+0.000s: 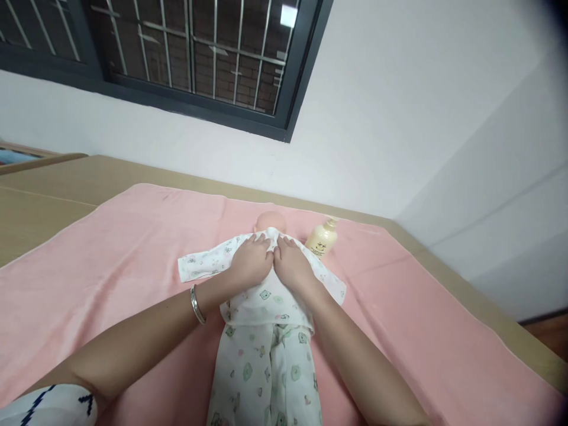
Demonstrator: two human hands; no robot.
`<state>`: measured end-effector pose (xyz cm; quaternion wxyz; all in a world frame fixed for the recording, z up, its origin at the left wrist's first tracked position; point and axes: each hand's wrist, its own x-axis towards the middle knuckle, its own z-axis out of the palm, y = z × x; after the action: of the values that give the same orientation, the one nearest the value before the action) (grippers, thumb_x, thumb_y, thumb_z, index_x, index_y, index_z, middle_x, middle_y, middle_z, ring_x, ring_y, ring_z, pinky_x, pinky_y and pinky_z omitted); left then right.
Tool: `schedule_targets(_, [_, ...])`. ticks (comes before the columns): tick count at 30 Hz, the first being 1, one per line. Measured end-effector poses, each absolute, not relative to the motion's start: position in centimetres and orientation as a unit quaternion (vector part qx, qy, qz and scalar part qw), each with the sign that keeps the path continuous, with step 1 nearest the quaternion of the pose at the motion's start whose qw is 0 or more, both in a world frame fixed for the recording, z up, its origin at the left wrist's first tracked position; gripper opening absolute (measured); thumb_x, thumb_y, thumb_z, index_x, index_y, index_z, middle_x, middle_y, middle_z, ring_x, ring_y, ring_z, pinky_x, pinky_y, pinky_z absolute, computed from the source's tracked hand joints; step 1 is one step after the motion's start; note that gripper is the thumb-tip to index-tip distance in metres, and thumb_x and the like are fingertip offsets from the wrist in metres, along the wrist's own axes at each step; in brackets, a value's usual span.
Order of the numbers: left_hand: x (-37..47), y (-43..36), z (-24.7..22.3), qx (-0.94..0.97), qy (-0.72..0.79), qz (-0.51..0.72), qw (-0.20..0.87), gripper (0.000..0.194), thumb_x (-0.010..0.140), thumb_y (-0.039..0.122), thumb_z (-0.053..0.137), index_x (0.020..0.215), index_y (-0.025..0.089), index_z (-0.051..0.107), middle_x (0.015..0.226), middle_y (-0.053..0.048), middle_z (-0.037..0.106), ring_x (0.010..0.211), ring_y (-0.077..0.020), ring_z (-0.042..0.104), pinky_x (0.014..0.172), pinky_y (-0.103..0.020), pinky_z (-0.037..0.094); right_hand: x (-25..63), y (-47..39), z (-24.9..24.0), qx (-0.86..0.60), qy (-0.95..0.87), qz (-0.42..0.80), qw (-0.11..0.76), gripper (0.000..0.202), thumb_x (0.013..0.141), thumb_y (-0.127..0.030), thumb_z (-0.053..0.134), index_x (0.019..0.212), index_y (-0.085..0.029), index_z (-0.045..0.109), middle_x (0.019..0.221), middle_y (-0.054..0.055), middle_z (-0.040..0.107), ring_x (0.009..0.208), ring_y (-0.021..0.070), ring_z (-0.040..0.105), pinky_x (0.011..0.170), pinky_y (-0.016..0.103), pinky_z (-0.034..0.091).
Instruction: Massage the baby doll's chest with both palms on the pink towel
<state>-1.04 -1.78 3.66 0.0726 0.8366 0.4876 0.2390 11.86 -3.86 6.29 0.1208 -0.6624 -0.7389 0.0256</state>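
A baby doll [271, 221] in a white printed top [266, 305] and matching trousers [248, 370] lies on a pink blanket [146, 248], its head away from me. My left hand [252, 260] rests flat on the left side of the doll's chest. Beside it, my right hand [293, 263] lies flat on the right side, and the thumbs meet near the middle. Both hands have their fingers stretched out over the cloth near the collar. The sleeves spread out to either side.
A cream pump bottle [322, 238] stands on the blanket by the doll's right-hand sleeve as I see it. Behind are a wooden surface edge [199, 184], a white wall [364, 118] and a dark-framed window [186, 97] with metal bars.
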Motion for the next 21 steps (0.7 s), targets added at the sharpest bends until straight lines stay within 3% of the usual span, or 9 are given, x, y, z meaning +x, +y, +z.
schedule_targets(5, [-1.3,-0.4,2.5,0.818,0.513,0.251,0.067,0.048,0.097,0.028,0.032,0.135,0.003,0.051,0.144,-0.019,0.051,0.135,-0.0326,0.045,0.111,-0.046,0.034,11.1,-5.1,7.0,-0.656,-0.745,0.039,0.11,0.044,0.097,-0.021,0.032,0.133,-0.009,0.054,0.14,0.02,0.052,0.133,0.0291,0.045,0.107,0.04,0.035])
schedule_targets(10, [-0.3,-1.8,1.0,0.817,0.494,0.297,-0.009,0.045,0.096,0.024,0.035,0.133,0.006,0.053,0.139,-0.018,0.055,0.135,-0.0324,0.044,0.113,-0.047,0.032,12.9,-3.2,6.6,-0.636,-0.755,0.062,0.15,0.041,0.098,-0.024,0.032,0.129,-0.012,0.055,0.134,0.016,0.058,0.124,0.0239,0.052,0.103,0.034,0.036])
schedule_targets(15, [-0.4,-1.9,1.4,0.823,0.483,0.298,0.012,0.045,0.094,0.024,0.037,0.131,0.007,0.056,0.139,-0.017,0.056,0.134,-0.0311,0.045,0.114,-0.045,0.032,13.1,-2.4,5.5,-0.654,-0.742,0.034,0.144,0.045,0.1,-0.027,0.03,0.138,-0.011,0.047,0.144,0.017,0.05,0.134,0.0239,0.043,0.112,0.038,0.027])
schedule_targets(21, [-0.5,-1.5,1.0,0.797,0.511,0.316,0.061,0.05,0.094,0.027,0.036,0.139,0.009,0.048,0.147,-0.014,0.049,0.142,-0.0307,0.034,0.116,-0.049,0.027,12.2,-3.1,5.2,-0.667,-0.734,0.019,0.123,0.052,0.101,-0.028,0.025,0.146,-0.005,0.037,0.149,0.02,0.043,0.141,0.0277,0.036,0.114,0.045,0.025])
